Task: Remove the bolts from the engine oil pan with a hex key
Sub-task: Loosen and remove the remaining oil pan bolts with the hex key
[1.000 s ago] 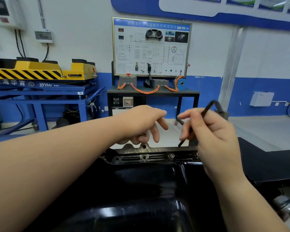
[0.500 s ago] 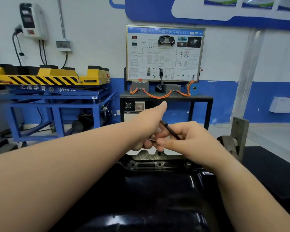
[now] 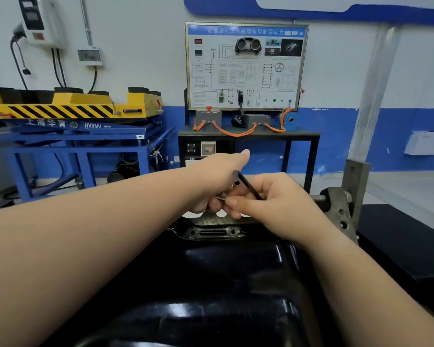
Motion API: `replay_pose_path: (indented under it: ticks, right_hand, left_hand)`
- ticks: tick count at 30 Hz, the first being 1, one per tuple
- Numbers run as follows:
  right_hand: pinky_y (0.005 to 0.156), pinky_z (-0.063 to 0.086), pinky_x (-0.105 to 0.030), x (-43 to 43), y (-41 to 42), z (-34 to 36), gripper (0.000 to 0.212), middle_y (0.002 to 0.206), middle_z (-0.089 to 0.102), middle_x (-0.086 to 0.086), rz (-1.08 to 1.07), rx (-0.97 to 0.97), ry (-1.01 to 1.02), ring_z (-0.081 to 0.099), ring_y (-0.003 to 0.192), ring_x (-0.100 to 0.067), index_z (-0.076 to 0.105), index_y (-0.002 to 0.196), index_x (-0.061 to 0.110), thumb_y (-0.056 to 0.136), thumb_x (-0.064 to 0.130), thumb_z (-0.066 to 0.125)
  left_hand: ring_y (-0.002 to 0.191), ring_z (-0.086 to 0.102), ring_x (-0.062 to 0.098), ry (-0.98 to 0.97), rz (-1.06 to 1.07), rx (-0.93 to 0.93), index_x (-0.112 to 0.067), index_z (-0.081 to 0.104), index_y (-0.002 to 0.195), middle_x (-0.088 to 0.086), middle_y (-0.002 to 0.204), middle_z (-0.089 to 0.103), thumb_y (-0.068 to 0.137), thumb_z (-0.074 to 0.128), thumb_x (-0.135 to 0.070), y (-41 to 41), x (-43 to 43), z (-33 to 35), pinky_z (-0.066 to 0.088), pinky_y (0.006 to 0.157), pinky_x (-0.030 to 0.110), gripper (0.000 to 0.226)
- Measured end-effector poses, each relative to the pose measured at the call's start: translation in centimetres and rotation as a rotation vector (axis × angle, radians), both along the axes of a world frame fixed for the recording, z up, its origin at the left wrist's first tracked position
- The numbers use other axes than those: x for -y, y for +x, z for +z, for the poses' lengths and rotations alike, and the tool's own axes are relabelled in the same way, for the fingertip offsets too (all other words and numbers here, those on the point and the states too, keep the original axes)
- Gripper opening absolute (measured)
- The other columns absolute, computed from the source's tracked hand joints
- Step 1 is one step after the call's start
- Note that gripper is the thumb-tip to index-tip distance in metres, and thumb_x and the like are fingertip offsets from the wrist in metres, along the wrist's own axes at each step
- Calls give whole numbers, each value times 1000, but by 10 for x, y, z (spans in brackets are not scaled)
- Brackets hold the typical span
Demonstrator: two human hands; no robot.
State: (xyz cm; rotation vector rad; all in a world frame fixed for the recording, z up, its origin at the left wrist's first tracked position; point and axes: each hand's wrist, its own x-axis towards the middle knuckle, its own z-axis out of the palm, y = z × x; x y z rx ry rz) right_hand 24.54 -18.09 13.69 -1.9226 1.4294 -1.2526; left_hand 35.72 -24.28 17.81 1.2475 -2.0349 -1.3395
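Observation:
The glossy black oil pan [image 3: 236, 271] fills the foreground, and its far metal flange [image 3: 211, 232] shows bolt holes and a slot. Just above that flange my two hands meet. My left hand [image 3: 218, 176] has its index finger stretched forward while its lower fingers curl around a small silvery bolt [image 3: 220, 197]. My right hand [image 3: 273, 204] pinches the black hex key [image 3: 248, 185], whose short end points up and to the left toward my left hand. The right thumb tip sits right beside the bolt. Which flange hole the bolt came from is hidden by my hands.
A grey metal engine-stand bracket [image 3: 346, 204] with a threaded rod rises at the right of the pan. Beyond stand a black bench with a wiring trainer board [image 3: 246, 132] and a blue lift table with a yellow striped top [image 3: 73, 108].
My right hand moved left with the hex key until it met my left hand. My left index finger straightened from a curled pose, and the bolt now shows between the hands.

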Motion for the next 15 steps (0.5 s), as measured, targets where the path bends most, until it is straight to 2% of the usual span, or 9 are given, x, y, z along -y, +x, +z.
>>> replay_pose_path:
  ticks: [2,3,5,7,11,15]
  right_hand:
    - [62,46,-25,2,-4,-1,15,63,64,-7,-71,4,-27,52,59,-9,70,76,7,86,16,64]
    - [55,41,-20,3,-7,-2,14,56,59,0,-115,34,-34,48,53,-5,69,77,8,87,16,64]
    - [45,33,-10,5,-13,-2,14,44,48,11,-144,166,-30,39,39,1,67,76,7,89,13,62]
    - [37,26,-12,6,-17,-3,16,41,37,14,-123,324,5,29,35,0,64,75,10,91,11,59]
    - [35,18,-16,6,-19,-2,18,46,29,9,-19,491,65,20,37,-4,63,77,11,93,12,55]
    - [34,17,-15,5,-21,-2,21,46,28,9,51,536,92,20,36,-3,65,74,13,92,12,55]
  left_hand:
    - [30,47,11,0,-35,6,-6,57,71,5,49,59,96,29,-53,0,-1,2,16,28,8,61]
    - [29,47,11,-12,-48,21,-6,58,73,6,53,62,97,30,-50,0,0,4,16,28,8,57]
    - [28,43,10,-50,-84,43,-5,58,85,9,64,66,98,37,-41,4,2,10,17,29,8,44]
    - [28,37,9,-99,-137,17,-6,59,91,9,68,68,94,49,-34,11,4,17,19,30,8,30]
    - [30,34,7,-235,-250,-24,-12,67,87,5,80,72,81,68,-19,26,7,27,21,33,10,10]
    - [29,32,7,-277,-281,-25,-14,69,81,7,76,72,77,71,-9,27,10,25,22,34,12,7]
